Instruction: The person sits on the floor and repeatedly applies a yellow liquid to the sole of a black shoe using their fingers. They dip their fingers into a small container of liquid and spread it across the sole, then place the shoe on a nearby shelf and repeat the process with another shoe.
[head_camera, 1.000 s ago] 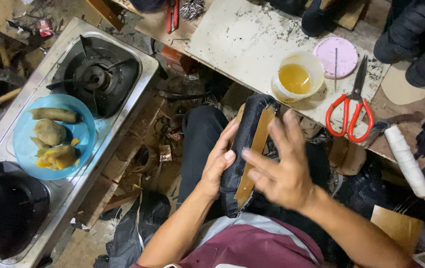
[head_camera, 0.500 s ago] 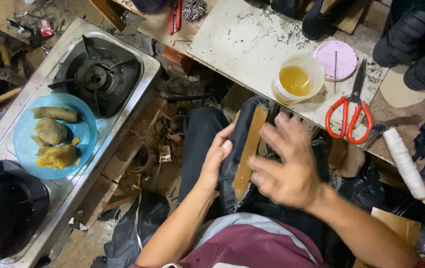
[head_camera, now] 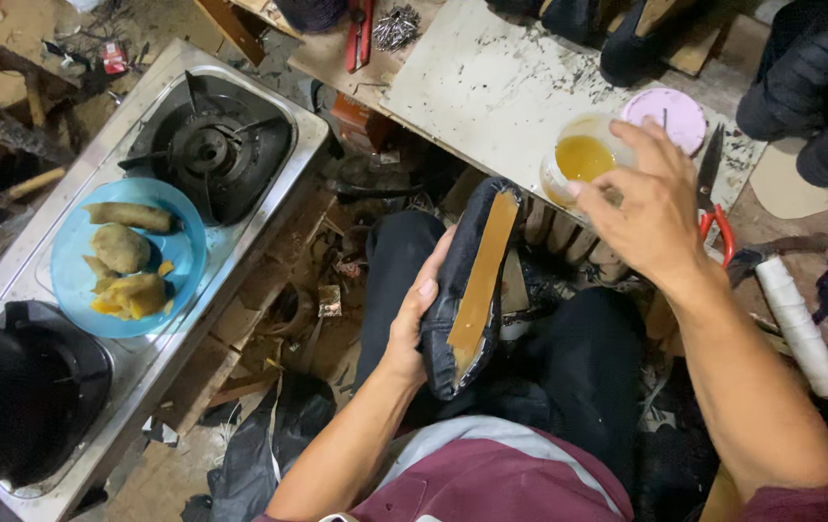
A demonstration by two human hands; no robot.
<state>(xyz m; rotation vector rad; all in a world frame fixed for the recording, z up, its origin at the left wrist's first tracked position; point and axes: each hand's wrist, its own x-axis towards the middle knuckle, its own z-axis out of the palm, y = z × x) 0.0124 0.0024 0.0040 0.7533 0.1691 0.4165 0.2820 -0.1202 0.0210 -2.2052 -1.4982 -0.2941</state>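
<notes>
Dim warm light (corners shadowed)

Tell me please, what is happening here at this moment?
A seated person holds a dark shoe, sole up, on the lap with the left hand. A tan strip lies along the sole. The right hand reaches to a small cup of yellow liquid on the stained board, fingertips at its rim. Red-handled scissors and a pink lid lie beside it. At the left, a blue plate of food sits on a stove.

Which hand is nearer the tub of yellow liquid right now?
The right hand: its fingers are at the rim of the tub of yellow liquid on the work board. The left hand is lower, holding the dark shoe piece over the lap.
</notes>
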